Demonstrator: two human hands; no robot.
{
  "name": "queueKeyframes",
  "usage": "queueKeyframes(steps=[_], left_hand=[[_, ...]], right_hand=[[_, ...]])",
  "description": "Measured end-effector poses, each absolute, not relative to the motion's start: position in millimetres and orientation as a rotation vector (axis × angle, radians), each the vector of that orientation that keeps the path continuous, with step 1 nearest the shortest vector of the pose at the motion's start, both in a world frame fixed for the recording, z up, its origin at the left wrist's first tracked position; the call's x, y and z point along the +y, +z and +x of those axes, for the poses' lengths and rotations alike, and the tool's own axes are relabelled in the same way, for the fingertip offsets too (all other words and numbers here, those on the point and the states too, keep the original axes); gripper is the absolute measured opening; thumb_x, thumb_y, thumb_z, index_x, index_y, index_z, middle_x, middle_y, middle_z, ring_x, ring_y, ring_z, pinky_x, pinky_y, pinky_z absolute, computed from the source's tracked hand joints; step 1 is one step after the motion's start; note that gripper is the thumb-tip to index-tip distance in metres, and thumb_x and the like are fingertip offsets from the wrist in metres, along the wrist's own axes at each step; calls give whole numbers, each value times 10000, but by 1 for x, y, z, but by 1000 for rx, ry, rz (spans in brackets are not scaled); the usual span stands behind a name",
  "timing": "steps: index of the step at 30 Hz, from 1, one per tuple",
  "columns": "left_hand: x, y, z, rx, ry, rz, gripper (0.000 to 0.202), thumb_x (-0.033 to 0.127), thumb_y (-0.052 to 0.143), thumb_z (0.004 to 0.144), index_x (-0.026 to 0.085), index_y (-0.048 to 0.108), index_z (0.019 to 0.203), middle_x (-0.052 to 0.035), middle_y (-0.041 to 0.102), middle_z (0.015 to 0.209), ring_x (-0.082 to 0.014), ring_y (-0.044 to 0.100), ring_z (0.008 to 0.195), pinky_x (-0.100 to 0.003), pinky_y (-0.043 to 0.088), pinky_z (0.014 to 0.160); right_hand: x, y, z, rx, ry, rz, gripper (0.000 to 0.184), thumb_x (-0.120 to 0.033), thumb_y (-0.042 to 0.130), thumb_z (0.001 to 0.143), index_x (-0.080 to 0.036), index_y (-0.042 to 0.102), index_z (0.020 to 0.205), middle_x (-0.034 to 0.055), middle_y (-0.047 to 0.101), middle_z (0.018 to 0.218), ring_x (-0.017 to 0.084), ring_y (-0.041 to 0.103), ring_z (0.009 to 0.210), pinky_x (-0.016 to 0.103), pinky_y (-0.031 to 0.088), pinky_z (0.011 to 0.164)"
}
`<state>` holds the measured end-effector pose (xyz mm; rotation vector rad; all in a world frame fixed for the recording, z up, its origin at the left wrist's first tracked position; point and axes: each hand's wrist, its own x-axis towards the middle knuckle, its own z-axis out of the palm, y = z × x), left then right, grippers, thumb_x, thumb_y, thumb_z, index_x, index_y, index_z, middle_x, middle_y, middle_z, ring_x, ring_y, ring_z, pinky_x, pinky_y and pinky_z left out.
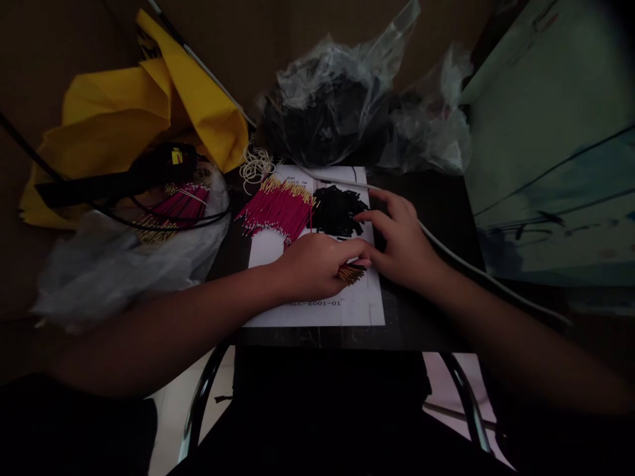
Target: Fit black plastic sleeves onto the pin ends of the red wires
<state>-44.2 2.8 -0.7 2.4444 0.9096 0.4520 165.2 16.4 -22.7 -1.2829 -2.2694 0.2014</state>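
By my reckoning I am early in this work. Only one small bundle of gold-tipped pink wires is gathered in my left hand. The big pile of pink wires lies loose on the upper left part of the white sheet, and the heap of black pieces on its upper right part looks barely touched. More pink wires sit in a clear bag left of the sheet, so plenty is left. I see no finished bundles laid aside anywhere near the sheet. The rubber bands lie in a loose tangle just off its top left corner. My left hand is over the middle of the sheet, its forearm coming in from the lower left. The fingers are curled tight around the bundle, whose gold tips poke out to the right. My right hand rests over the sheet's right edge, palm down and fingers spread. It holds nothing. The forefinger reaches toward the black pieces and the thumb touches my left hand near the bundle's tips. A white cable runs from the top of the sheet and off to the right across the dark tabletop, passing under my right wrist. A plastic bag of black parts sits beyond the sheet's top edge, and a yellow bag is well off to its upper left.
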Motion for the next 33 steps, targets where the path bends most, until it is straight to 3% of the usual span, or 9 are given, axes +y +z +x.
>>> queueKeyframes(steps=[3,8,13,20,25,29,33], left_hand=[[3,-1,-45,884,437,2461,196,329,506,887,236,644,992,15,642,702,-111,585,597,-221,354,554],[4,0,-45,867,440,2474,205,320,501,891,232,647,1004,13,649,708,-114,590,600,-221,361,548],[4,1,-44,864,444,2427,211,316,522,885,236,660,1024,7,675,756,-104,594,612,-209,382,565],[4,2,-42,888,445,2438,211,293,563,852,241,666,1028,12,680,784,-104,597,624,-213,373,572],[4,1,-43,883,444,2445,216,280,564,841,238,668,1026,10,694,806,-98,573,595,-213,342,551],[5,1,-43,891,456,2439,215,283,565,835,254,666,1023,21,687,806,-99,567,591,-220,341,552],[5,0,-44,906,463,2449,209,295,563,836,263,667,1015,24,675,785,-103,563,582,-229,341,554]], right_hand=[[17,-26,166,-2347,210,-1237,418,-385,686,789,-230,616,1170,139,359,1513,390,309,1404,624,290,1101],[18,-26,165,-2326,239,-1206,354,-346,665,812,-245,636,1149,124,405,1495,360,368,1381,607,301,1113],[18,-27,164,-2364,237,-1200,453,-331,666,811,-269,596,1255,98,232,1595,383,233,1455,641,268,1122],[19,-28,166,-2336,262,-1169,233,-331,672,801,-263,692,1023,62,406,1502,373,334,1405,626,286,1122],[18,-26,164,-2306,271,-1144,120,-292,648,815,-260,700,918,63,528,1380,339,435,1327,580,359,1083],[18,-26,163,-2308,262,-1146,89,-257,633,823,-239,685,894,83,556,1329,315,476,1283,540,392,1068],[17,-25,161,-2331,254,-1150,68,-224,617,821,-209,667,865,103,516,1371,339,422,1332,564,369,1089]])
